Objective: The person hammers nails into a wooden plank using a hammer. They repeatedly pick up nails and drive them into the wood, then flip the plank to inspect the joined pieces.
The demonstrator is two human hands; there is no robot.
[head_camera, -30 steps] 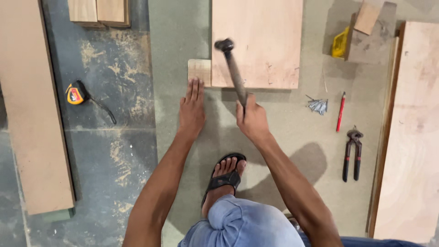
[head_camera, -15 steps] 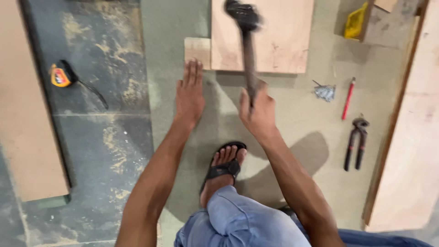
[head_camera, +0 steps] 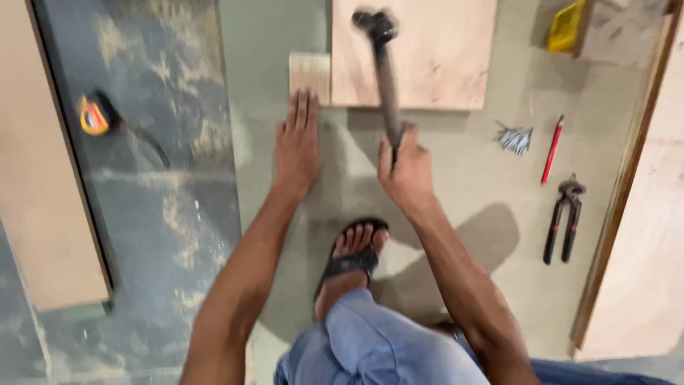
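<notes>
The right hand [head_camera: 407, 165] is wrapped tight around the lower end of a hammer [head_camera: 385, 71], fingers curled fully round the handle. The hammer's dark head is up over the plywood panel [head_camera: 427, 57] and blurred, so exactly where it sits against the wood cannot be told. The left hand [head_camera: 298, 146] lies flat on the concrete floor [head_camera: 271, 57], palm down, fingers stretched out and close together, fingertips touching the near edge of a small wooden block [head_camera: 309, 71]. That block sits hard against the left side of the plywood panel, which lies flat on the floor at the top of the view.

Below the hands, a foot in a black sandal [head_camera: 353, 260] rests on the floor between the two forearms, with a knee in blue jeans [head_camera: 385, 342] at the bottom.

Off to the right, near the panel's corner, there is a small heap of nails [head_camera: 514, 137], a red pencil [head_camera: 552, 148] just beside it, and black pincers [head_camera: 563, 221] a little lower. A large plywood sheet [head_camera: 652, 235] fills the right edge. A yellow object [head_camera: 566, 27] lies at the top right, too blurred to name. Far left, a yellow and black tape measure [head_camera: 96, 115] sits on the darker floor, beside a long board [head_camera: 43, 164].
</notes>
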